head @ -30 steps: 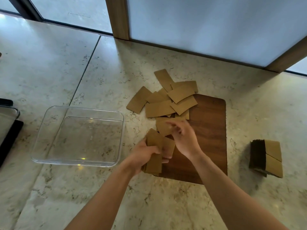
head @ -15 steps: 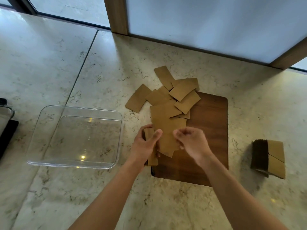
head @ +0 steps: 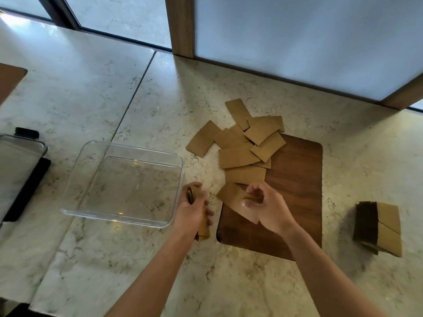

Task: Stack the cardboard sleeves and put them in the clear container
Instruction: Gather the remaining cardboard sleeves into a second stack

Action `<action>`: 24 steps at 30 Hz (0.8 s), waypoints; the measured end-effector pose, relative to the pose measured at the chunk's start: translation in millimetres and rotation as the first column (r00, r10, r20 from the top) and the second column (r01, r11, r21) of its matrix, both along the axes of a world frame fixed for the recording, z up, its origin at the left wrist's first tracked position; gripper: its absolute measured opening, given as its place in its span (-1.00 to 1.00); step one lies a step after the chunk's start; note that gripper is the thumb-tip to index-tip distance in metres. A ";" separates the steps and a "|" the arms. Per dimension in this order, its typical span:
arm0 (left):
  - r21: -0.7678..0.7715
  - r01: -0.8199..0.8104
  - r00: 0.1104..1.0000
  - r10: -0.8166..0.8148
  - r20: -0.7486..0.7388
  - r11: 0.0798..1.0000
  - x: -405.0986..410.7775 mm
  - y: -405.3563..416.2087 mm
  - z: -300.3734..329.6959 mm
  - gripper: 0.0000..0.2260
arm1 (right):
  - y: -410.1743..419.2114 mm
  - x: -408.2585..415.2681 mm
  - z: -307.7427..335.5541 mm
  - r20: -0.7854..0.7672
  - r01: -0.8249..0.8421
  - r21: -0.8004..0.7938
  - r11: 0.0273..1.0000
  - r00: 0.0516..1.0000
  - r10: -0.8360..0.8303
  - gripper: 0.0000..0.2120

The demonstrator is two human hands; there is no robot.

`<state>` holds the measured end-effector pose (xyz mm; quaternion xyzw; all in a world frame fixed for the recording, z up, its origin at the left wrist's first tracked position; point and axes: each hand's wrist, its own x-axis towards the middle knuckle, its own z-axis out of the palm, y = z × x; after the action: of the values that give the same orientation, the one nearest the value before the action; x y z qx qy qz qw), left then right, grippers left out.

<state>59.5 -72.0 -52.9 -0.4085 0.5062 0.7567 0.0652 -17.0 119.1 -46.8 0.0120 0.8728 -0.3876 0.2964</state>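
Note:
Several flat brown cardboard sleeves (head: 242, 145) lie scattered across the far left corner of a dark wooden board (head: 295, 191) and the counter. My left hand (head: 191, 212) grips a small stack of sleeves (head: 202, 227) on edge, between the board and the clear container (head: 123, 184), which stands empty to the left. My right hand (head: 266, 205) pinches one sleeve (head: 231, 194) by its near end over the board's left edge. A separate thick stack of sleeves (head: 377, 227) lies on the counter at the right.
A lidded tray on a black base (head: 20, 170) sits at the left edge. A wooden post and frosted panels (head: 297, 37) close off the back. A brown board corner (head: 9, 81) shows at far left.
My left hand has carried its stack left, off the board and toward the container. My right hand now pinches a sleeve drawn from the pile. The camera has tilted, so everything sits lower and to the right.

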 end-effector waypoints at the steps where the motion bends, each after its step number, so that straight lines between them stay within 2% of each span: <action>1: -0.009 0.021 1.000 -0.021 0.007 1.000 -4.8 1.3 3.0 -0.90 | 6.2 -3.7 6.0 0.050 0.012 -0.090 0.996 0.999 -0.008 -0.85; 3: 0.023 0.103 0.993 -0.104 0.053 0.994 -15.2 5.0 9.3 -0.78 | 15.2 -12.3 19.7 0.087 -0.049 -0.200 0.978 0.994 0.068 -0.90; 5: 0.087 0.294 0.947 -0.303 0.105 0.952 -22.2 5.0 15.5 -0.67 | 16.0 -21.2 29.7 0.118 -0.207 -0.213 0.955 0.965 0.235 -0.90; 7: 0.274 0.491 0.861 -0.509 -0.005 0.827 -27.7 6.5 19.6 -0.69 | 13.2 -30.3 34.2 0.115 -0.374 -0.148 0.915 0.913 0.392 -0.88; 8: 0.362 0.541 0.831 -0.548 -0.091 0.760 -27.6 6.7 18.8 -0.68 | 11.2 -33.5 31.2 0.067 -0.392 -0.108 0.913 0.914 0.400 -0.83; 9: 0.419 0.548 0.827 -0.544 -0.142 0.724 -28.6 7.7 16.9 -0.64 | 10.7 -36.5 25.6 0.007 -0.341 -0.072 0.937 0.939 0.343 -0.76; 11: 0.444 0.446 0.890 -0.438 -0.129 0.777 -31.2 11.3 10.6 -0.59 | 9.2 -37.1 18.2 -0.012 -0.061 -0.127 0.990 0.998 0.060 -0.61; 13: 0.445 0.273 0.961 -0.264 -0.083 0.853 -33.8 16.0 2.8 -0.53 | 9.0 -33.0 11.5 0.152 0.169 -0.263 0.950 0.980 -0.132 -0.59; 15: 0.421 0.198 0.979 -0.198 -0.044 0.885 -35.6 20.1 -1.4 -0.49 | 7.0 -24.9 6.5 0.271 0.233 -0.327 0.916 0.952 -0.146 -0.72; 17: 0.370 0.229 0.971 -0.240 -0.015 0.900 -35.5 24.1 -1.8 -0.49 | 5.1 -19.1 -0.7 0.301 0.293 -0.377 0.878 0.936 -0.183 -0.81; 21: 0.280 0.300 0.947 -0.320 0.031 0.912 -35.5 21.4 2.7 -0.60 | 13.3 -23.3 -5.3 0.373 0.419 -0.493 0.762 0.894 -0.250 -0.79; 24: 0.142 0.340 0.926 -0.357 0.118 0.930 -36.5 17.8 -2.6 -0.59 | 17.6 -26.1 -2.6 0.378 0.318 -0.485 0.815 0.916 -0.133 -0.74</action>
<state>23.0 -54.2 -55.5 -0.3601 0.5190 0.7307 0.2589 -43.0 136.7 -49.4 0.0976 0.6597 -0.6413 0.3794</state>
